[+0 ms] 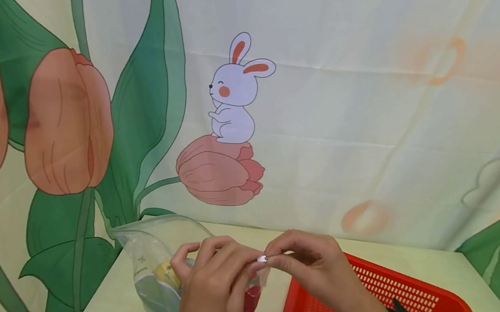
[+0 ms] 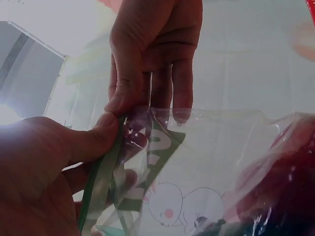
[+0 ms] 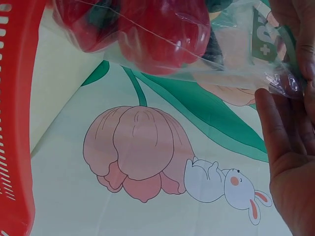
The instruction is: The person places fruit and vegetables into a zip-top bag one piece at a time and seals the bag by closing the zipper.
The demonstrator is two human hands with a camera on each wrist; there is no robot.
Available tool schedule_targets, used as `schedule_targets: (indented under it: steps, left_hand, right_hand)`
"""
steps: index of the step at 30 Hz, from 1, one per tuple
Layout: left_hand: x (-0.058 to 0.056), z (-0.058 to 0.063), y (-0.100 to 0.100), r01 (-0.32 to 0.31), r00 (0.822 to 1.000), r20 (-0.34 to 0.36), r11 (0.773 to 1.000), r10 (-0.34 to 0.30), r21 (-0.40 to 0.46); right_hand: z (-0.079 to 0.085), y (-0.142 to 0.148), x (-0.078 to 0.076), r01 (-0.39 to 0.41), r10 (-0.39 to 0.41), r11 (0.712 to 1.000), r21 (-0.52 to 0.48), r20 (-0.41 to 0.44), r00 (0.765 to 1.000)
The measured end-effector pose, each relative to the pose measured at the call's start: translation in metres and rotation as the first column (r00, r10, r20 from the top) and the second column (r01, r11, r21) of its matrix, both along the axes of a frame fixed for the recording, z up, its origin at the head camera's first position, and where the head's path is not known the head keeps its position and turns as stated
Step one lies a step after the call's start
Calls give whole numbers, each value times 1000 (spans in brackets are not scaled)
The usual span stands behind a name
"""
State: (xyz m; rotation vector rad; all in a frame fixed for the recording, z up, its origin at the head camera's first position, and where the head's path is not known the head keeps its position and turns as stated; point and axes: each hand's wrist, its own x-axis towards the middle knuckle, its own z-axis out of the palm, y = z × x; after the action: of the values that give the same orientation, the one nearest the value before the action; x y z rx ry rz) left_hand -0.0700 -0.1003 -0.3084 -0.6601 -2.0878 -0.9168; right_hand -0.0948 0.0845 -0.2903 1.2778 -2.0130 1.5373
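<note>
A clear plastic bag (image 1: 156, 295) with a green printed band near its top stands upright on the table. My left hand (image 1: 220, 276) grips the bag's top edge, with its thumb on the green-edged strip in the left wrist view. Thumb and index finger of my right hand (image 1: 316, 263) pinch the bag's top corner, close to the left fingertips. A small white piece (image 1: 262, 259) shows between the two hands; its kind is unclear. Through the plastic I see glossy red things like bell peppers (image 3: 162, 39) and a yellow thing (image 1: 167, 273). My left hand hides much of the bag.
A red perforated basket (image 1: 409, 288) stands on the pale table (image 1: 104, 307), to the right of the bag and under my right forearm. Behind the table hangs a cloth backdrop (image 1: 344, 112) printed with tulips and a white rabbit.
</note>
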Motion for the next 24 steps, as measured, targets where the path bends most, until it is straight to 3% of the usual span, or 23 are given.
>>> schedule_targets:
  steps: [4, 9, 11, 15, 24]
  left_hand:
    - [-5, 1, -9, -46, 998, -41, 999, 45, -24]
    - [-7, 3, -19, -95, 990, -103, 995, 94, -6]
    - [-8, 3, -22, -103, 991, -90, 995, 102, -8]
    - [-9, 4, -28, -105, 994, -41, 994, 104, -9]
    - [-15, 2, -38, -57, 998, 6, 998, 57, 12]
  right_hand:
    - [4, -1, 4, 117, -115, 993, 33, -55, 992]
    - [3, 4, 3, 268, -222, 954, 137, -279, 934]
    - [0, 6, -1, 287, -214, 944, 161, -360, 908]
    - [-6, 11, -6, 305, -198, 932, 196, -430, 881]
    - [-5, 15, -9, 294, -181, 935, 198, -445, 877]
